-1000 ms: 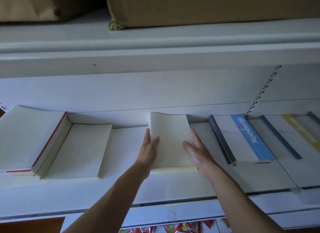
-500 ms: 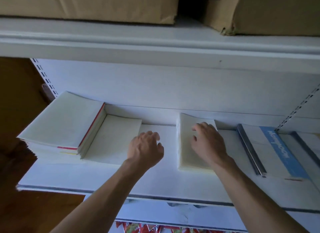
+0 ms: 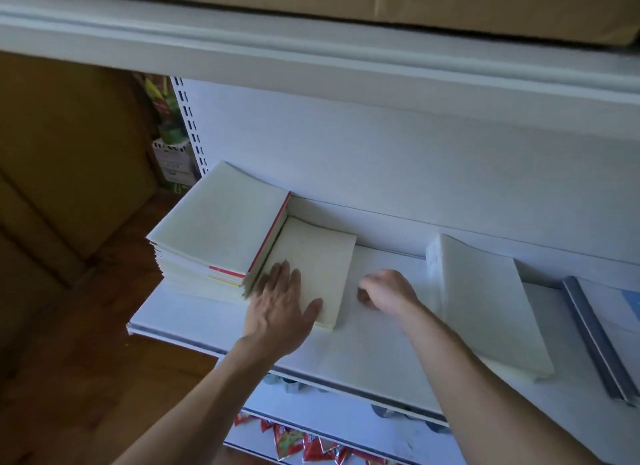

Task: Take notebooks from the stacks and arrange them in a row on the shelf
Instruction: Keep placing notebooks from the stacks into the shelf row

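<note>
A tall stack of pale notebooks [image 3: 221, 222] with a red spine edge sits at the left end of the white shelf [image 3: 363, 347]. Beside it lies a low stack of pale notebooks [image 3: 318, 253]; my left hand [image 3: 282, 308] rests flat on its near left part, fingers spread. My right hand [image 3: 388, 289] hovers over the bare shelf just right of that low stack, fingers loosely curled, holding nothing. Further right lies another thin pile of pale notebooks [image 3: 485, 302], apart from both hands.
A notebook with a grey spine [image 3: 595, 340] and blue cover lies at the right edge. Cardboard boxes [image 3: 485, 4] sit on the shelf above. Brown boxes [image 3: 69, 153] stand left of the shelving. Red packets [image 3: 304, 444] hang below the shelf.
Both hands moved left. My right hand came off the pile at the right. My left hand went from hovering, curled, to lying flat on the low stack. The view swung left.
</note>
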A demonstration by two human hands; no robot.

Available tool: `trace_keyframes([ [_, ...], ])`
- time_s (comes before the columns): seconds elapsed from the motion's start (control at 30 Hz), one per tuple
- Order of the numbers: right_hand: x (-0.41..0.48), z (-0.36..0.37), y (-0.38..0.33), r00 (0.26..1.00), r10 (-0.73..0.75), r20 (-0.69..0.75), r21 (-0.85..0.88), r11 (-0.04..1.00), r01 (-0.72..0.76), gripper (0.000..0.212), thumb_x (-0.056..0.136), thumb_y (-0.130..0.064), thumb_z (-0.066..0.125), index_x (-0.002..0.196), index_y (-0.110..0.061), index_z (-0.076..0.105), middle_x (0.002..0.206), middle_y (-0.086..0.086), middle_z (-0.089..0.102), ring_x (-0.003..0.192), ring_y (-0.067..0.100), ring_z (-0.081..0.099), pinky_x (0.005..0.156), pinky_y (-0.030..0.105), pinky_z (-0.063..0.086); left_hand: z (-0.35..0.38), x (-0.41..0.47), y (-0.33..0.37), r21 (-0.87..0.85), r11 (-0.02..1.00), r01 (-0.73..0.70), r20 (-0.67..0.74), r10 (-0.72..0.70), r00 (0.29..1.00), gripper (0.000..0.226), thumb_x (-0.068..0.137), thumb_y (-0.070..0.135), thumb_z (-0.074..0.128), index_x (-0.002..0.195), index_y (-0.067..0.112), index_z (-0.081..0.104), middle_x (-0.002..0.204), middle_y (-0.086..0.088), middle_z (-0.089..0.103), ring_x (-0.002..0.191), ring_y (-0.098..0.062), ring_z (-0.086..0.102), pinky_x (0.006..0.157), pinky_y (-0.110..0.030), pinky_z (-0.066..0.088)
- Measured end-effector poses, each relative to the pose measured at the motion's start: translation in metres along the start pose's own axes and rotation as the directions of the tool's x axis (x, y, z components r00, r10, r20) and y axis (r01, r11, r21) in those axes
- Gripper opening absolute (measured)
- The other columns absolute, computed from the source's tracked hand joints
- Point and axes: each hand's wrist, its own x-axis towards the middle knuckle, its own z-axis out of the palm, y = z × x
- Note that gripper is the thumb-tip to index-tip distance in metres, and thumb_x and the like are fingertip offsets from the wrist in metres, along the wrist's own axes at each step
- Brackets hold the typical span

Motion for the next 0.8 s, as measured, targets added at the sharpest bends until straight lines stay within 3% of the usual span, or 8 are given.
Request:
trace_keyframes([
  [0.07, 0.011, 0.006, 0.007, 0.998, 0.062, 0.0, 0.184, 0.981, -0.061, 0.028, 0.061, -0.032, 0.058, 0.062, -0.005, 0.065, 0.072, 0.014, 0.07, 0.075, 0.032, 0.068, 0.074, 0.041, 0.057, 0.007, -0.005, 0.004, -0.058, 0.995, -0.083, -0.002, 0.083, 0.997, 0.08, 0.091, 0.064, 0.012, 0.153, 0.014, 0.017, 0.162, -0.007, 0.009, 0.15, -0.018, 0.002, 0.121, -0.031, 0.003],
  [0.13, 0.025, 0.009, 0.02, 0.993, 0.108, 0.045, 0.311, 0.943, -0.117, 0.043, 0.055, -0.043, 0.062, 0.073, -0.004, 0.068, 0.078, 0.007, 0.073, 0.078, 0.029, 0.069, 0.08, 0.041, 0.057, 0.009, -0.006, 0.005, -0.106, 0.984, -0.142, -0.025, 0.14, 0.99, 0.078, 0.091, 0.066, 0.016, 0.152, 0.017, 0.025, 0.162, -0.003, 0.016, 0.149, -0.015, 0.007, 0.121, -0.029, 0.007],
  [0.27, 0.03, 0.012, 0.028, 0.989, 0.121, 0.083, 0.442, 0.885, -0.146, 0.065, 0.045, -0.046, 0.069, 0.09, 0.001, 0.07, 0.088, 0.012, 0.075, 0.085, 0.029, 0.07, 0.09, 0.054, 0.054, 0.0, 0.005, -0.009, -0.09, 0.996, -0.006, -0.05, 0.001, 0.999, 0.073, 0.097, 0.06, 0.023, 0.153, 0.014, 0.015, 0.162, -0.008, 0.007, 0.15, -0.02, 0.004, 0.121, -0.034, 0.003],
  [0.33, 0.012, 0.009, 0.014, 0.989, 0.132, 0.069, 0.438, 0.886, -0.149, 0.059, 0.051, -0.038, 0.071, 0.089, 0.006, 0.067, 0.088, 0.015, 0.074, 0.082, 0.031, 0.07, 0.093, 0.051, 0.053, 0.001, 0.006, -0.01, -0.072, 0.997, 0.025, 0.02, -0.024, 1.0, 0.077, 0.097, 0.058, 0.025, 0.154, 0.009, 0.006, 0.162, -0.012, 0.002, 0.15, -0.022, -0.003, 0.121, -0.036, 0.0],
  [0.43, 0.004, 0.004, 0.01, 0.985, 0.152, 0.087, 0.494, 0.852, -0.175, 0.025, 0.076, -0.023, 0.074, 0.089, -0.001, 0.07, 0.096, 0.018, 0.073, 0.089, 0.034, 0.07, 0.086, 0.039, 0.053, 0.006, 0.004, 0.001, -0.092, 0.994, -0.061, 0.074, 0.068, 0.995, 0.079, 0.098, 0.057, 0.024, 0.153, 0.005, 0.003, 0.162, -0.012, 0.002, 0.15, -0.02, -0.005, 0.121, -0.034, -0.003],
  [0.53, 0.004, 0.0, 0.014, 0.974, 0.185, 0.129, 0.54, 0.811, -0.226, 0.023, 0.083, -0.02, 0.072, 0.098, -0.002, 0.068, 0.095, 0.016, 0.072, 0.085, 0.03, 0.07, 0.083, 0.04, 0.055, 0.002, 0.006, 0.0, -0.154, 0.983, -0.103, 0.075, 0.116, 0.99, 0.078, 0.097, 0.059, 0.026, 0.154, 0.009, 0.008, 0.163, -0.008, 0.005, 0.15, -0.017, -0.003, 0.121, -0.032, -0.002],
  [0.67, 0.008, 0.008, 0.021, 0.984, 0.145, 0.102, 0.548, 0.818, -0.177, 0.018, 0.082, -0.01, 0.071, 0.099, -0.005, 0.068, 0.095, 0.013, 0.074, 0.091, 0.029, 0.07, 0.092, 0.042, 0.054, 0.0, 0.007, -0.007, -0.227, 0.974, 0.02, 0.015, -0.018, 1.0, 0.073, 0.099, 0.051, 0.034, 0.153, 0.01, 0.008, 0.162, -0.011, 0.007, 0.15, -0.021, 0.001, 0.119, -0.031, 0.003],
  [0.8, 0.011, 0.012, 0.022, 0.985, 0.155, 0.074, 0.539, 0.825, -0.171, 0.017, 0.083, -0.009, 0.069, 0.1, -0.009, 0.067, 0.093, 0.01, 0.074, 0.089, 0.027, 0.07, 0.089, 0.038, 0.054, -0.003, 0.01, 0.003, -0.381, 0.923, 0.051, -0.047, -0.074, 0.996, 0.068, 0.098, 0.037, 0.047, 0.152, 0.007, 0.017, 0.155, -0.012, 0.029, 0.144, -0.026, 0.022, 0.115, -0.031, 0.018],
])
